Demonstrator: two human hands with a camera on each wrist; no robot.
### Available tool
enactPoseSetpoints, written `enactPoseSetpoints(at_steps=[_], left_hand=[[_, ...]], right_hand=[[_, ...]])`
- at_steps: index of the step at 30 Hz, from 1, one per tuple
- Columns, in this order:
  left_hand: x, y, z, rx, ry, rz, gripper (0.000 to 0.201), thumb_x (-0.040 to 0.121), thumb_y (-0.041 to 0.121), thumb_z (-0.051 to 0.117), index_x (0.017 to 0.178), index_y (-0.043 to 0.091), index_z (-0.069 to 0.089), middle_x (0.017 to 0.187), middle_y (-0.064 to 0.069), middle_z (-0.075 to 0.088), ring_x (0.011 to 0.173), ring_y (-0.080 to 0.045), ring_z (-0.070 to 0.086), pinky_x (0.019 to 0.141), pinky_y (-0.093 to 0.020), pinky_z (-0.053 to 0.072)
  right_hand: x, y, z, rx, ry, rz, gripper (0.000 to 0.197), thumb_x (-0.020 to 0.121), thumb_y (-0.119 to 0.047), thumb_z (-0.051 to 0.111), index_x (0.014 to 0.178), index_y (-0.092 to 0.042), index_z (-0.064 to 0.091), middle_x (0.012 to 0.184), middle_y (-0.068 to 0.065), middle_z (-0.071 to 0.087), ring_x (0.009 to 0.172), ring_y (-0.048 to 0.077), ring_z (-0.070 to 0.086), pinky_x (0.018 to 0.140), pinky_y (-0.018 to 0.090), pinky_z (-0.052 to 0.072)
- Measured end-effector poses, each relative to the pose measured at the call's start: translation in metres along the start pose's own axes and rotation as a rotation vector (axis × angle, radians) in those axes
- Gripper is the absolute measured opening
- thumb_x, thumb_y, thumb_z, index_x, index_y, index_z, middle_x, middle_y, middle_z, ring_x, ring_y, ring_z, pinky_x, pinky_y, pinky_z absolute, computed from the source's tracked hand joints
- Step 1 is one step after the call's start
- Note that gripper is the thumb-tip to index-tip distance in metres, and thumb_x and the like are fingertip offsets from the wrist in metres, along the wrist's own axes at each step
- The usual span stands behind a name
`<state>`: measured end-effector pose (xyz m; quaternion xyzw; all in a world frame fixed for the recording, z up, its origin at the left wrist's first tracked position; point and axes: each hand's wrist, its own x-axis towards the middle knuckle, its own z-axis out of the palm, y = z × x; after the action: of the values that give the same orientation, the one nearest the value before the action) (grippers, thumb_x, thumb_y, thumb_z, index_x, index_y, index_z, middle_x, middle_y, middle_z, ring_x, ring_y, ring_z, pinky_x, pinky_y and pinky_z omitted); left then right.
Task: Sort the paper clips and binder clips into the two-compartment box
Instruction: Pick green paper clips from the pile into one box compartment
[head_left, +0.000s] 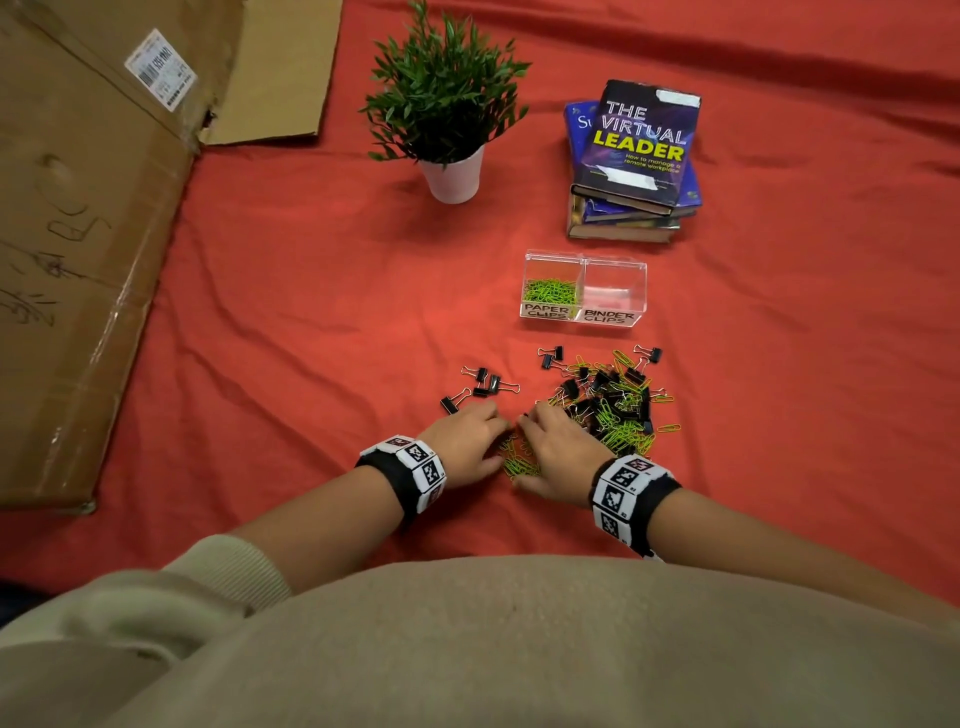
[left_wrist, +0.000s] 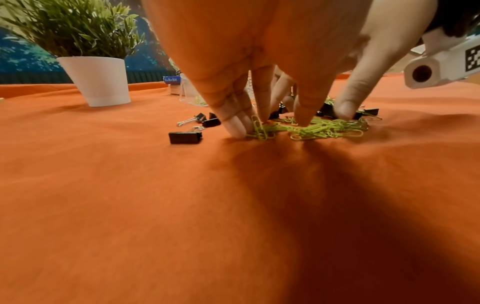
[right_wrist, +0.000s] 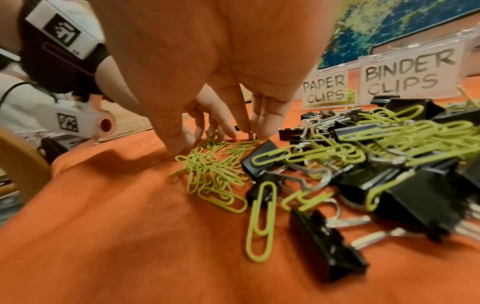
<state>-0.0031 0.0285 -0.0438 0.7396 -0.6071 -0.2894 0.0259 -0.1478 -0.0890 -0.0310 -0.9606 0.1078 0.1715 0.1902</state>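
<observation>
Beige sleeves are filling the bottom of the head view; beyond them both hands are working one small heap of green paper clips (head_left: 519, 460) on the red cloth (head_left: 311, 322). L hand (head_left: 465, 434) is standing its fingertips (left_wrist: 237, 127) down at the heap's left edge, fingers nearly straight, gripping nothing I can see. R hand (head_left: 556, 447) is doing likewise from the other side, fingertips (right_wrist: 179, 144) on the cloth; whether any clip is pinched, can't tell. Probably they're raking the clips together w/ both hands so one scoop lifts many.

Right of the R hand, the mixed pile (head_left: 613, 400) of clips is waiting; binder clips (head_left: 483, 387) are lying just ahead of the L hand. Beyond the hands, the two-compartment box (head_left: 584, 260) is holding green clips on the left; binder side looks empty.

Wrist views are showing fingertip contact, hidden from overhead. Head view alone is showing box contents, plus plant (head_left: 447, 88) & books (head_left: 634, 161) farther off.
</observation>
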Motion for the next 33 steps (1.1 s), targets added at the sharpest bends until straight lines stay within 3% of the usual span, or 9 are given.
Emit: enactPoseSetpoints(at_steps=[5, 8, 13, 17, 22, 24, 27, 30, 33], left_hand=[[0.000, 0.005, -0.004, 0.100, -0.054, 0.022, 0.041, 0.089, 0.029, 0.057, 0.128, 0.018, 0.053, 0.113, -0.009, 0.048, 0.109, -0.027, 0.052, 0.090, -0.038, 0.043], [0.000, 0.006, -0.005, 0.113, -0.065, 0.022, 0.033, 0.090, 0.028, 0.055, 0.121, 0.017, 0.059, 0.114, -0.008, 0.051, 0.111, -0.027, 0.053, 0.091, -0.040, 0.045], [-0.002, 0.009, 0.000, 0.120, -0.060, 0.010, 0.023, 0.092, 0.026, 0.050, 0.104, 0.008, 0.059, 0.108, -0.010, 0.052, 0.105, -0.030, 0.055, 0.085, -0.044, 0.047], [-0.002, 0.009, 0.002, 0.122, -0.052, 0.010, 0.022, 0.092, 0.025, 0.050, 0.102, 0.007, 0.057, 0.108, -0.011, 0.052, 0.104, -0.030, 0.055, 0.084, -0.043, 0.047], [-0.002, 0.013, -0.001, 0.190, -0.045, 0.018, 0.026, 0.093, 0.026, 0.047, 0.108, 0.006, 0.053, 0.116, -0.011, 0.051, 0.110, -0.029, 0.052, 0.087, -0.041, 0.043], [-0.002, 0.014, -0.001, 0.198, -0.060, 0.009, 0.028, 0.094, 0.026, 0.047, 0.111, 0.004, 0.051, 0.118, -0.012, 0.050, 0.112, -0.030, 0.051, 0.089, -0.042, 0.044], [-0.003, 0.013, -0.001, 0.190, -0.091, -0.008, 0.031, 0.094, 0.026, 0.048, 0.115, 0.003, 0.048, 0.121, -0.013, 0.047, 0.115, -0.031, 0.049, 0.090, -0.043, 0.044], [-0.005, 0.012, -0.001, 0.161, -0.127, -0.012, 0.030, 0.096, 0.025, 0.048, 0.116, 0.004, 0.045, 0.121, -0.014, 0.044, 0.115, -0.031, 0.047, 0.089, -0.044, 0.043], [-0.005, 0.011, -0.001, 0.141, -0.132, 0.003, 0.026, 0.096, 0.021, 0.047, 0.116, 0.004, 0.045, 0.122, -0.014, 0.044, 0.114, -0.031, 0.046, 0.089, -0.044, 0.042]], right_hand=[[-0.004, -0.008, 0.009, -0.069, 0.041, -0.008, 0.079, 0.072, -0.054, 0.068, 0.125, 0.001, 0.047, 0.122, 0.018, 0.045, 0.112, 0.032, 0.045, 0.101, 0.040, 0.039], [-0.007, -0.010, 0.014, -0.067, -0.015, 0.035, 0.076, 0.079, -0.049, 0.064, 0.132, 0.000, 0.041, 0.128, 0.018, 0.041, 0.118, 0.032, 0.042, 0.103, 0.041, 0.039], [-0.007, -0.013, 0.012, 0.037, -0.072, 0.060, 0.047, 0.090, -0.028, 0.055, 0.127, -0.002, 0.046, 0.130, 0.016, 0.039, 0.122, 0.032, 0.039, 0.103, 0.039, 0.036], [-0.006, -0.014, 0.012, 0.140, -0.088, 0.055, 0.028, 0.090, -0.013, 0.048, 0.114, 0.001, 0.054, 0.121, 0.018, 0.047, 0.108, 0.033, 0.051, 0.092, 0.039, 0.039], [0.001, -0.005, 0.005, 0.281, -0.096, 0.108, 0.017, 0.084, -0.012, 0.056, 0.096, -0.005, 0.064, 0.104, 0.011, 0.059, 0.095, 0.028, 0.058, 0.081, 0.034, 0.044], [0.004, 0.000, -0.001, 0.344, -0.096, 0.145, 0.012, 0.083, -0.014, 0.060, 0.090, -0.008, 0.067, 0.097, 0.008, 0.065, 0.088, 0.021, 0.060, 0.077, 0.029, 0.048], [0.009, 0.013, -0.017, 0.509, -0.103, 0.272, 0.002, 0.080, -0.014, 0.067, 0.081, -0.013, 0.069, 0.082, 0.003, 0.068, 0.067, 0.011, 0.059, 0.057, 0.016, 0.047], [0.015, 0.029, -0.042, 0.717, -0.088, 0.362, 0.004, 0.078, -0.013, 0.071, 0.077, -0.015, 0.069, 0.074, 0.005, 0.071, 0.060, 0.013, 0.062, 0.062, 0.028, 0.053], [0.026, 0.043, -0.076, 0.857, 0.005, 0.427, 0.008, 0.079, -0.018, 0.073, 0.083, -0.012, 0.070, 0.077, 0.002, 0.073, 0.059, 0.008, 0.062, 0.065, 0.027, 0.053]])
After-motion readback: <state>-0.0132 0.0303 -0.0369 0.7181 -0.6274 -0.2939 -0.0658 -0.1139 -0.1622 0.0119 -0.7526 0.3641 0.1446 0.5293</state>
